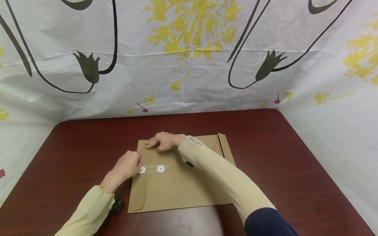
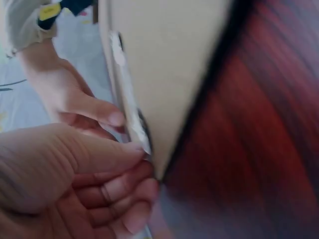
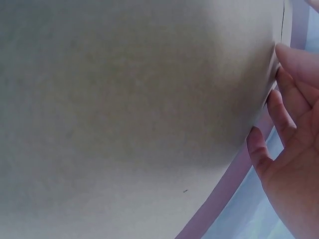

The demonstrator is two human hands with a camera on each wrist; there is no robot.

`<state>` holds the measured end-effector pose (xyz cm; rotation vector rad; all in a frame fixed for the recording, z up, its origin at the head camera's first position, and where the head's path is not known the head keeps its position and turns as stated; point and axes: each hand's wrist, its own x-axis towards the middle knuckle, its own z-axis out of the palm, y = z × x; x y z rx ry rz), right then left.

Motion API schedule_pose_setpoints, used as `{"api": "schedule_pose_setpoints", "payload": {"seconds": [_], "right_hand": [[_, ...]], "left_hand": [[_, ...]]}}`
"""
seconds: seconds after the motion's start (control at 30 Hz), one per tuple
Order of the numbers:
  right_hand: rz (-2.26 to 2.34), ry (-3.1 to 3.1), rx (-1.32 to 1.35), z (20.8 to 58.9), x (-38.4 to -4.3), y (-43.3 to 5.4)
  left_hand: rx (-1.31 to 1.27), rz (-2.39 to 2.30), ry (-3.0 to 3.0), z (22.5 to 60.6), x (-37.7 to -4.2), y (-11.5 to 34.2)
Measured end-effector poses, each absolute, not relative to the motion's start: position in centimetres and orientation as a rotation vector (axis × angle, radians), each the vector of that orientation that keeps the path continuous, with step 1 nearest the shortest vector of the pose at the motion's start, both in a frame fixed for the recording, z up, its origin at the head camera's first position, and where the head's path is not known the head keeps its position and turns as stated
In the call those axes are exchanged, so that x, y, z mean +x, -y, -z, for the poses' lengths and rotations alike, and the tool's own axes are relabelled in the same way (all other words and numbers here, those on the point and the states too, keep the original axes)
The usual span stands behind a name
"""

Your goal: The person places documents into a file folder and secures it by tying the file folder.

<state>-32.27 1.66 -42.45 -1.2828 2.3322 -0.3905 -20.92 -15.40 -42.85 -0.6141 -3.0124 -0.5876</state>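
Observation:
A brown paper envelope (image 1: 189, 183) lies flat on the table, its flap (image 1: 137, 193) folded over at the left. Two white button discs (image 1: 160, 168) sit on it, with white string (image 1: 152, 167) running between them. At the left disc my left hand (image 1: 127, 165) has thumb and curled fingers pinched together on the string. The left wrist view shows the thumb tip (image 2: 134, 149) right at the end of the white strip of disc and string. My right hand (image 1: 162, 141) rests on the envelope's upper left part, fingers spread and pressing down.
The dark red-brown table (image 1: 280, 170) reaches out on all sides of the envelope. White patterned sheeting (image 1: 183, 82) hangs behind it and along both sides. A narrow flap (image 1: 225, 147) stands up a little at the envelope's right end.

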Motion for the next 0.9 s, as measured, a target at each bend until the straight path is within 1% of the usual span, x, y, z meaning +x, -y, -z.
{"api": "schedule_pose_setpoints", "payload": {"seconds": [0.1, 0.33, 0.6, 0.9], "right_hand": [[0.399, -2.329, -1.286, 42.5, -32.3, -1.6], [0.397, -2.323, -1.283, 42.3, -32.3, -1.6], [0.418, -2.320, -1.276, 42.2, -32.3, -1.8], [0.420, -2.323, -1.271, 42.4, -32.3, -1.7]], "left_hand": [[-0.683, 0.584, 2.995, 43.0, -21.2, 15.9], [-0.735, 0.727, 2.989, 42.7, -21.2, 16.2], [-0.845, 0.710, 2.969, 42.5, -20.6, 14.2], [-0.973, 0.717, 2.805, 43.5, -20.9, 11.2]]}}
